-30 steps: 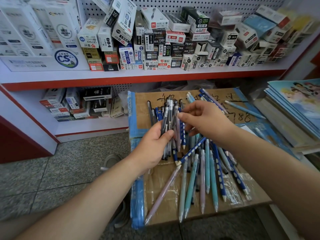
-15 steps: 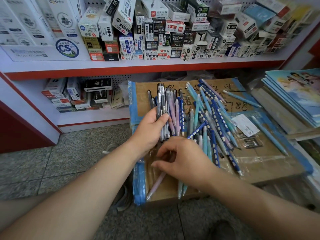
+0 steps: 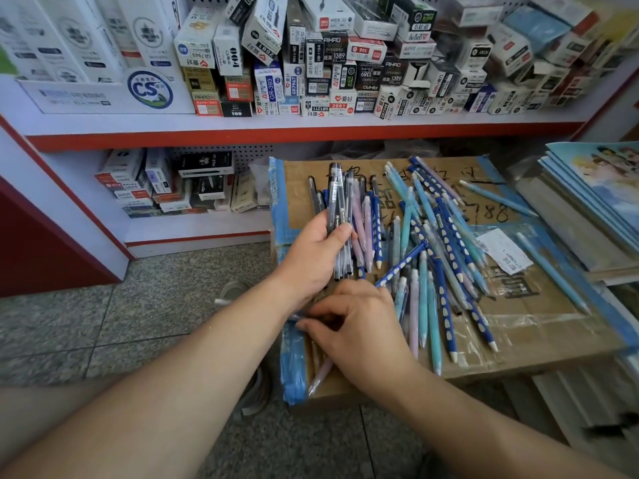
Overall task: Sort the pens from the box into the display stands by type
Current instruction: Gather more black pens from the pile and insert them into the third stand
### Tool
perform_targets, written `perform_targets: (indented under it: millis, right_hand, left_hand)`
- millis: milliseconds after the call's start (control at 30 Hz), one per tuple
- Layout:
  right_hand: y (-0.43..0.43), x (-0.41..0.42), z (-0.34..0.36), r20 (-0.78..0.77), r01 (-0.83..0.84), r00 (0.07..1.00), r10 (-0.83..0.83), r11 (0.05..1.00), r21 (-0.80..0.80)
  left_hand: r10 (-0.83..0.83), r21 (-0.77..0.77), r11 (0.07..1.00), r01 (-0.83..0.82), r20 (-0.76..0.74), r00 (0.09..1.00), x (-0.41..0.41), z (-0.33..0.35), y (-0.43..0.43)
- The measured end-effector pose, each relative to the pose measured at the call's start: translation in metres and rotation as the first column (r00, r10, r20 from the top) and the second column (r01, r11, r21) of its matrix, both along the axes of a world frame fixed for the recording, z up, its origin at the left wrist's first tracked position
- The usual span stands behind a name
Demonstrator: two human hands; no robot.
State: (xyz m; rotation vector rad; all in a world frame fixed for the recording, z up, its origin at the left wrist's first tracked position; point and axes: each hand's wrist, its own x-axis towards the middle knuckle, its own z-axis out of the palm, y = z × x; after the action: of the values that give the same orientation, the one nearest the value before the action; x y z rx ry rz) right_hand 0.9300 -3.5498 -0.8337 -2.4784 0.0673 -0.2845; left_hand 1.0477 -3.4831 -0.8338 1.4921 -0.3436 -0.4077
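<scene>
A flattened cardboard box (image 3: pixel 539 305) edged with blue tape carries a loose heap of pens (image 3: pixel 435 250): dark blue ones with white dots, light blue, teal and pink. My left hand (image 3: pixel 311 257) grips an upright bundle of black and clear pens (image 3: pixel 340 209) over the box's left part. Just below it, at the box's near left edge, my right hand (image 3: pixel 359 326) lies with its fingers curled round the upper end of a pale pink pen (image 3: pixel 320 373). That pen's tip sticks out below the palm. No display stand is in view.
A red-edged shelf (image 3: pixel 311 133) behind the box is packed with stationery cartons (image 3: pixel 328 63); more cartons (image 3: pixel 179 181) stand on the lower shelf. Stacked notebooks (image 3: pixel 594 188) lie at the right. A white label (image 3: pixel 505 250) lies on the box. Grey tiled floor (image 3: pixel 103 326) spreads at left.
My right hand left the bundle, came down toward me to the box's near left edge and closed on the pale pink pen. My left hand kept hold of the bundle.
</scene>
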Motion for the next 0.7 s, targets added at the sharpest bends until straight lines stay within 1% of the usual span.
perform_targets:
  millis: [167, 300, 533, 633, 700]
  right_hand:
    - [0.004, 0.003, -0.003, 0.038, -0.028, 0.999, 0.029, 1.000, -0.009]
    - [0.001, 0.005, -0.004, 0.034, -0.048, 0.998, 0.047, 0.999, 0.011]
    - [-0.036, -0.002, 0.011, 0.017, -0.080, 0.997, 0.080, 0.997, 0.022]
    - [-0.063, -0.009, 0.024, -0.053, -0.058, 0.997, 0.061, 0.997, 0.050]
    - [-0.084, -0.016, 0.036, -0.165, -0.012, 0.986, 0.035, 0.990, 0.140]
  left_hand:
    - [0.006, 0.004, 1.000, -0.006, -0.017, 1.000, 0.000, 0.001, 0.000]
    - [0.027, 0.027, 0.999, -0.026, -0.021, 0.999, 0.002, 0.001, 0.001]
    - [0.020, 0.011, 1.000, -0.019, -0.033, 0.999, 0.001, 0.007, -0.002]
    - [0.019, 0.008, 1.000, -0.019, -0.038, 0.999, 0.001, 0.009, -0.001]
    - [0.013, 0.028, 1.000, -0.013, -0.027, 1.000, 0.000, 0.010, -0.001]
